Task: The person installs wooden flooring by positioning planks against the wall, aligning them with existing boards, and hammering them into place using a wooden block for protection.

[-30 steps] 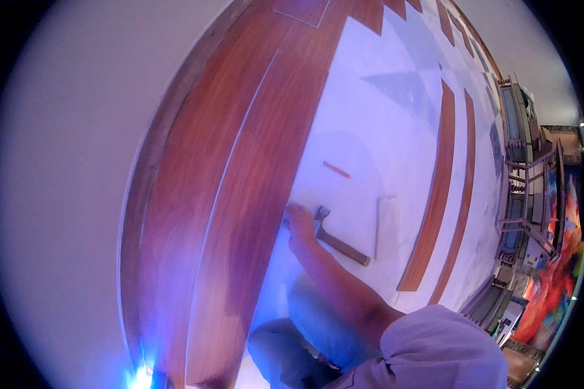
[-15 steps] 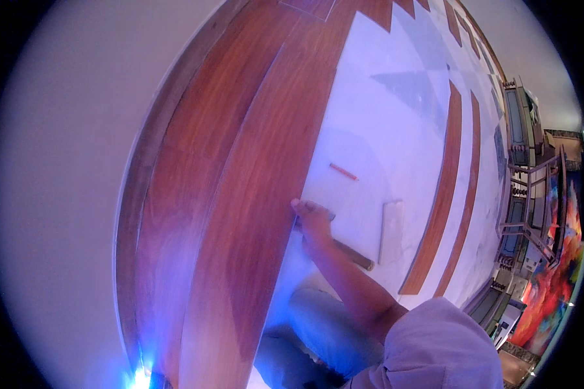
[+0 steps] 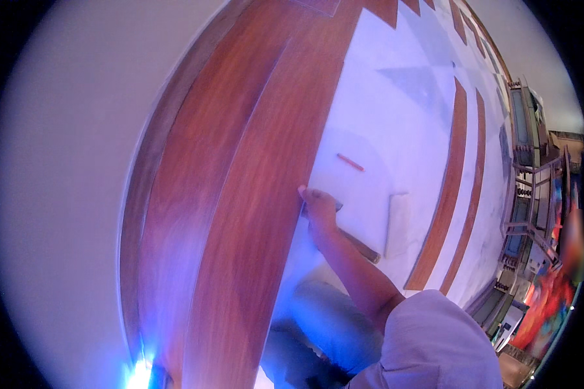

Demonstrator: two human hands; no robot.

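My right hand (image 3: 319, 204) is at the near side of a long reddish-brown floor plank (image 3: 256, 214), its fingertips closed against the plank's right edge. How far the fingers reach under the edge is hidden. A hammer (image 3: 360, 247) lies on the pale floor beneath my right wrist, its handle slanting toward the lower right and its head partly covered by the hand. Further off, a thin red pencil (image 3: 350, 162) rests on the floor. My left hand is out of sight.
A pale flat block (image 3: 397, 225) lies right of the hammer. Beyond it are two loose narrow planks (image 3: 444, 214) (image 3: 468, 214). Laid boards run along the wall (image 3: 65, 194) at left. A bright blue light (image 3: 139, 375) glows at lower left. Stacked furniture (image 3: 519, 214) lines the right side.
The whole view has shifted slightly, so things appear a little further right. My right hand stays at the plank's edge. A blurred shape now shows at the far right.
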